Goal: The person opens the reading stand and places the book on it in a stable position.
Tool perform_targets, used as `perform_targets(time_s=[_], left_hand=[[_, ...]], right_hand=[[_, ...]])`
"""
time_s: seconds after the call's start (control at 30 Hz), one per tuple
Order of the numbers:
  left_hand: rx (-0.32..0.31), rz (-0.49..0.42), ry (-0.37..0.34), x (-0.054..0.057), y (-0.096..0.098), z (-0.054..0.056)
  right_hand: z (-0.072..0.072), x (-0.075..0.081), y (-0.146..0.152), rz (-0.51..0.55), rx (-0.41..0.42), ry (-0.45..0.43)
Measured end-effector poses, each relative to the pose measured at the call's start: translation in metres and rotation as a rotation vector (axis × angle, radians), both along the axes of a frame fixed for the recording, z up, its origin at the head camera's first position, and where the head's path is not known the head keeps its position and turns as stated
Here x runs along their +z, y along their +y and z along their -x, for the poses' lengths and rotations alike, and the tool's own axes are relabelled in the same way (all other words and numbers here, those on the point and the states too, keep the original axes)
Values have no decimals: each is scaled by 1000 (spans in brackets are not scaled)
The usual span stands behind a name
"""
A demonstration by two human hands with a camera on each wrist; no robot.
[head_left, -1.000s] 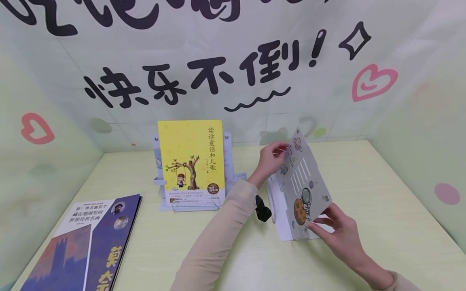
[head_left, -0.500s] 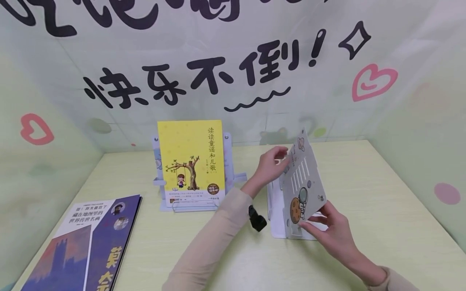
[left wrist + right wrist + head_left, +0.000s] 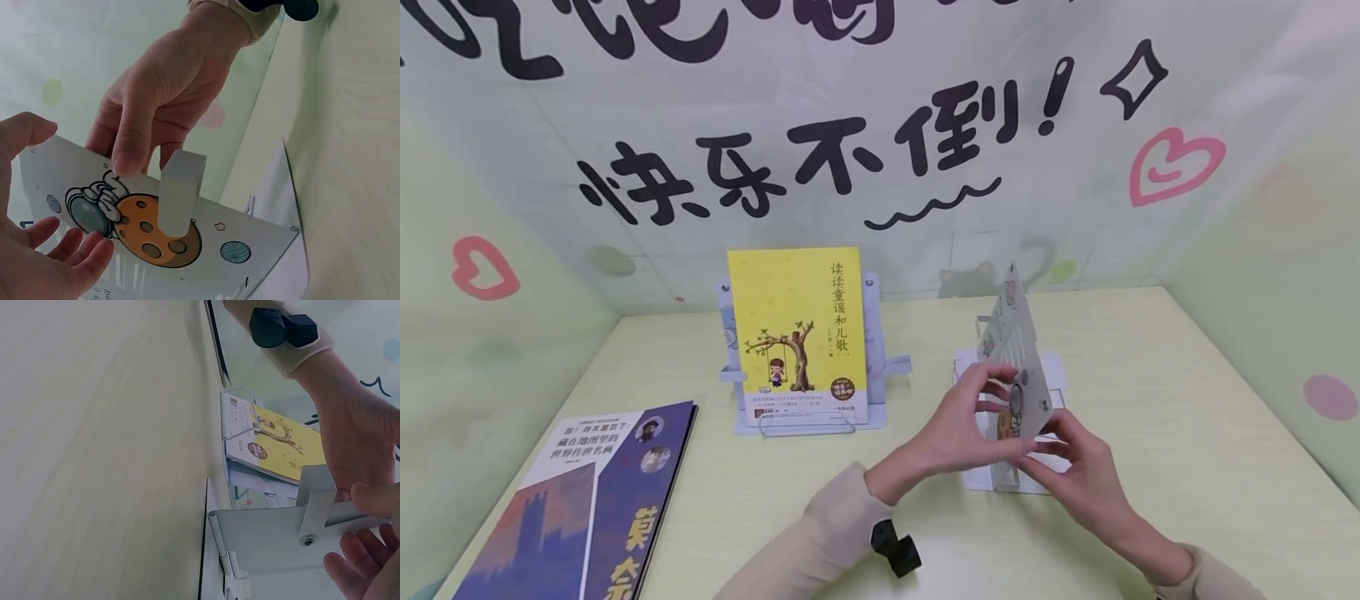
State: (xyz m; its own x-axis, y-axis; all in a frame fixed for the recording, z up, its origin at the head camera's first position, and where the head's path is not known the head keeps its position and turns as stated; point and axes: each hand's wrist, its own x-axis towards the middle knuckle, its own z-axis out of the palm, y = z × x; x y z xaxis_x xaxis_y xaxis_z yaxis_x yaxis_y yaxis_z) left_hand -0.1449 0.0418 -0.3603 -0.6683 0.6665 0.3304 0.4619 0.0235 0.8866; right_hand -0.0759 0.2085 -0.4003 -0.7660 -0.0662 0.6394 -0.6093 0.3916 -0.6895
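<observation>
A pale metal book stand stands at the right of the table, its panel printed with an astronaut and an orange planet. My right hand pinches the panel's near edge, thumb on the printed face and fingers behind. My left hand is in front of the printed face with its fingers loosely bent and spread, thumb reaching toward the right thumb. A small grey holder arm juts from the panel's edge between the hands. The stand's base lies on the table under the raised panel.
A yellow children's book stands upright on a second light-blue book stand to the left. Farther left and nearer lies a large blue-and-white book. Behind the table rises a printed backdrop.
My left hand has come down from the panel's upper side to its lower near part. The panel has turned more edge-on to the head view, while the right hand keeps hold of its edge.
</observation>
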Motion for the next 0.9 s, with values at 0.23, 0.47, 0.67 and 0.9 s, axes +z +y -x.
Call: perform_targets(time_s=[0.23,0.47,0.67,0.9], left_hand=[[107,-53,95,-13,4,-14],[158,-118,63,-16,4,-16],[162,-143,63,-17,1,-16],[163,-152,27,-18,1,-16]], right_hand=[[1,1,-5,-19,-7,3],[7,5,3,-108,123,-46],[22,4,27,-319,62,-268],[38,-3,46,-520,-42,-455]])
